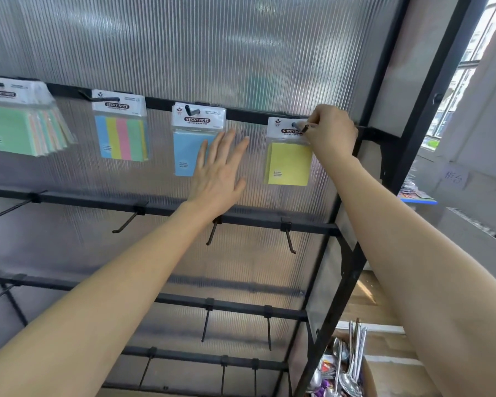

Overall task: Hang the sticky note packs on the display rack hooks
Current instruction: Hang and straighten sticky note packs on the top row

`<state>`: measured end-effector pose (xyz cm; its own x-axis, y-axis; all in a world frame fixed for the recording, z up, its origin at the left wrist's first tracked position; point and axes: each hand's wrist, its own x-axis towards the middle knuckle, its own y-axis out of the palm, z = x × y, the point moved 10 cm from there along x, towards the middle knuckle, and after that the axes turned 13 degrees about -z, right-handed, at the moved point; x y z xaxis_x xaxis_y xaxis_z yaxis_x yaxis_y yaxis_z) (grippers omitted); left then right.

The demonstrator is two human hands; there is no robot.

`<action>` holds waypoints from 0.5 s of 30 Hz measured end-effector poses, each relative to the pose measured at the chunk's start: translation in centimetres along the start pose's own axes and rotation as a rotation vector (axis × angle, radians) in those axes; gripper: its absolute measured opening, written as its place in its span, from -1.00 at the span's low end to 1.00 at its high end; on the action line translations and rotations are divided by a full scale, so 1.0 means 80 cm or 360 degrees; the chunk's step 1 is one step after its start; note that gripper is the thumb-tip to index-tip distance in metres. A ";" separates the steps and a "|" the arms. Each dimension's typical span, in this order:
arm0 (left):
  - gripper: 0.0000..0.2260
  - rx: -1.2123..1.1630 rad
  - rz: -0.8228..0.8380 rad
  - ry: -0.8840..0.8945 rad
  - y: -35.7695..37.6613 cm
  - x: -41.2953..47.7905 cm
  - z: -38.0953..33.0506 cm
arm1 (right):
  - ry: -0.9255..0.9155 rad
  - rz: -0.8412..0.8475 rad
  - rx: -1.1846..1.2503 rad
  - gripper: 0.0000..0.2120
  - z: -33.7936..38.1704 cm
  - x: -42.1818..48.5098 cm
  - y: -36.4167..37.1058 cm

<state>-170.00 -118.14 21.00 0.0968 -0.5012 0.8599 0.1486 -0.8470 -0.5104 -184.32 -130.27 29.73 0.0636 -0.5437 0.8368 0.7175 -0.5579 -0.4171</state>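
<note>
A yellow sticky note pack [288, 163] hangs on the rightmost hook of the rack's top bar [161, 104]. My right hand [331, 131] pinches the pack's white header card at that hook's tip. My left hand [219, 170] is spread flat with straight fingers, overlapping the lower right corner of a blue pack [188, 151] that hangs on the neighbouring hook. Further left hang a striped multicolour pack [122, 133] and a bunch of several green and pastel packs [20, 124].
Below the top bar run three more black bars with bare hooks [212, 233] sticking out toward me. The rack's black frame post [384, 156] stands at the right. A cardboard box of metal spoons [347, 371] sits at the bottom right. A window is at far right.
</note>
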 end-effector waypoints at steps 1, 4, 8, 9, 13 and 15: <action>-0.39 0.0004 -0.0003 0.0000 -0.001 0.002 0.000 | -0.0001 -0.0052 0.0009 -0.83 0.000 -0.002 -0.003; -0.39 0.0014 0.0006 -0.0006 0.001 0.000 -0.001 | -0.0092 -0.0145 0.0023 -0.69 0.002 -0.015 -0.006; -0.39 -0.0003 0.0046 -0.0053 0.007 -0.016 -0.005 | -0.0246 -0.0213 -0.0051 -0.49 0.012 -0.052 -0.004; -0.39 -0.0014 0.0048 -0.0081 0.007 -0.023 -0.006 | -0.0255 -0.0207 -0.0045 -0.44 0.013 -0.066 -0.001; -0.40 -0.0081 0.0073 -0.0225 0.004 -0.062 -0.003 | -0.0284 -0.0187 0.0001 -0.36 0.016 -0.135 0.011; -0.42 -0.0126 0.0067 -0.0366 0.000 -0.091 0.010 | -0.0387 -0.0126 0.0019 -0.38 0.028 -0.174 0.020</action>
<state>-169.91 -114.35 14.77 0.3239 -0.4905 0.8090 0.0633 -0.8420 -0.5358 -182.50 -122.19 18.25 0.1709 -0.3311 0.9280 0.7350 -0.5845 -0.3438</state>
